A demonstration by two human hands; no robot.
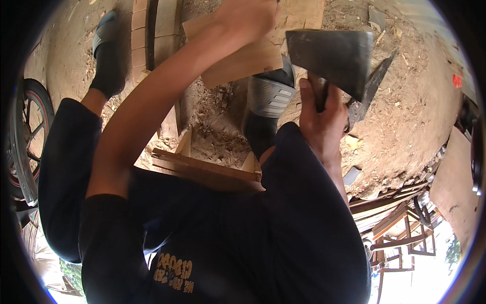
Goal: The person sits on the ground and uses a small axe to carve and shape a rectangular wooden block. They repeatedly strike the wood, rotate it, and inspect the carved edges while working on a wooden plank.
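Observation:
My right hand (324, 114) is wrapped round the short handle of a hatchet (331, 50). Its broad dark blade is raised over the ground, just right of my slippered foot. At the upper edge my left hand (248, 19) is closed at the far side of a pale wooden board (245, 63), with its fingertips partly out of sight. My left forearm crosses over the board, which lies tilted near the foot. Behind my right wrist, a second dark blade (377, 83) shows, partly hidden by the hatchet and hand.
Wood chips litter the dirt floor (405, 131). Wooden blocks (167, 30) stand at the upper left, and a low wooden stool (207, 169) is between my legs. A motorcycle wheel (35, 126) is at the left rim; wooden frames (405, 238) are at lower right.

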